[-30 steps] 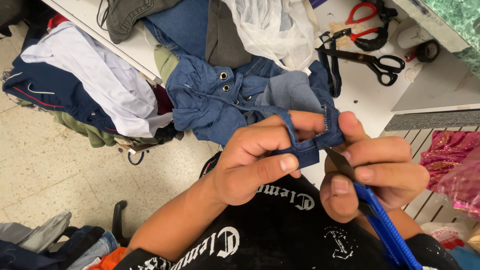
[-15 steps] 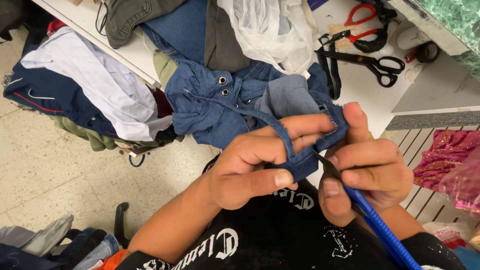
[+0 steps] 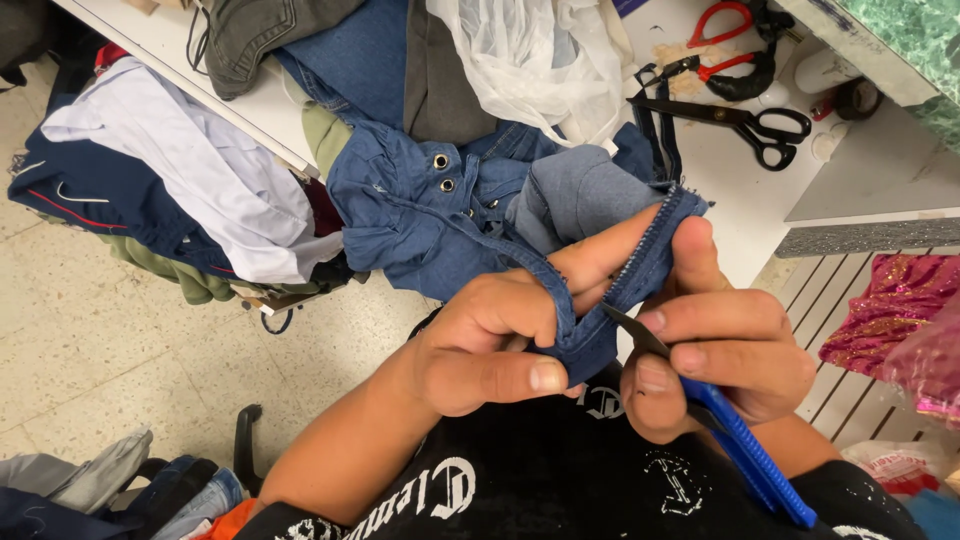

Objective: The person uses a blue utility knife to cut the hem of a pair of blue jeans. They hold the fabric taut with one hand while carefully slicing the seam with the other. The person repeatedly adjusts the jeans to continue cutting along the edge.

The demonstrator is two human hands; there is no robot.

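Head view, left hand: the left hand [image 3: 490,345] has its fingers clamped on a folded strip of blue denim [image 3: 640,270], index finger stretched out under the seam, thumb pressing the fold from below.
Head view, right hand: the right hand [image 3: 720,355] has its fingers closed tight on a blue-handled blade [image 3: 745,450], the dark tip meeting the denim at the fold, just beside the left fingertips.
Denim: it runs from the hands up toward 12 o'clock into a blue jacket with metal eyelets [image 3: 450,200] that hangs off the edge of the white surface [image 3: 740,190].
At 1 o'clock: 1 pair of black scissors [image 3: 745,120] lies on the surface, with red-handled pliers [image 3: 725,25] beyond it.
At 10 o'clock: a heap of white and navy clothes [image 3: 170,180] above the speckled floor [image 3: 100,350].
Risk, cut finger: the tip works very near the left index finger; a sudden give in the thread could drive it into skin.
Risk, cut cloth: too steep an angle could nick the denim rather than the stitching.
Risk, drag: the jacket's hanging weight may tug the seam out of the grip.
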